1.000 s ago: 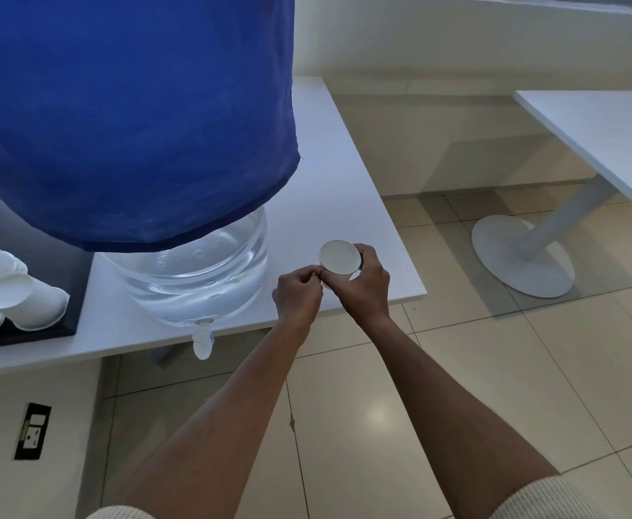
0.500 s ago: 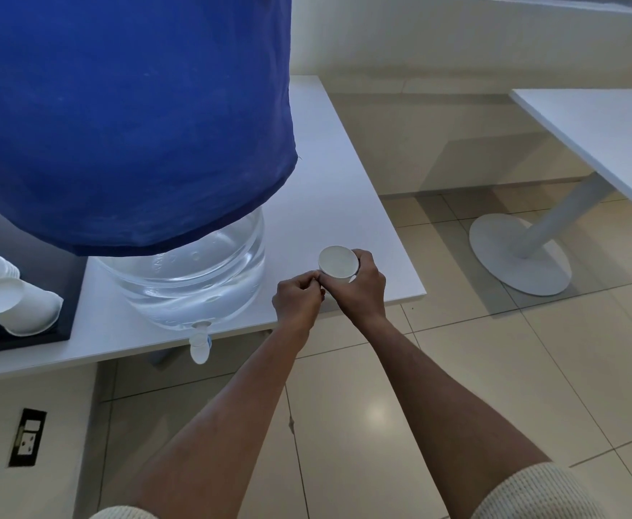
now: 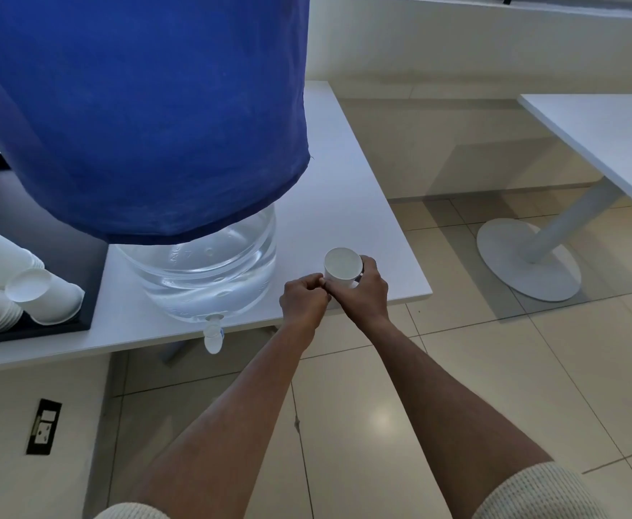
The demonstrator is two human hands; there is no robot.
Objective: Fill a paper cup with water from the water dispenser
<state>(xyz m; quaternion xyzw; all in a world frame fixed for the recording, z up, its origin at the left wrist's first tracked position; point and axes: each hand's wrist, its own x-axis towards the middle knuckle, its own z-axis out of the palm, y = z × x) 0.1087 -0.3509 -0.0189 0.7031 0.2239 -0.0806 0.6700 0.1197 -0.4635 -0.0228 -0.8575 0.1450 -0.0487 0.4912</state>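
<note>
Step in hand: cup preparation, ahead of filling. The right hand [image 3: 361, 292] is closed around a white paper cup [image 3: 342, 268], held base-up over the near edge of the table [image 3: 348, 189]. The left hand [image 3: 302, 305] pinches at the cup's lower edge; whether a second cup is nested there cannot be told. The next move appears to require righting the cup and carrying it left under the tap [image 3: 212, 335]. The jug [image 3: 209, 275] is clear, rounded plastic under a blue cloth cover [image 3: 138, 106].

Water dispenser [image 3: 198, 271] on table [image 3: 344, 189], tray [image 3: 45, 234] of cups [image 3: 43, 295] left, held paper cup [image 3: 342, 268] right.
</note>
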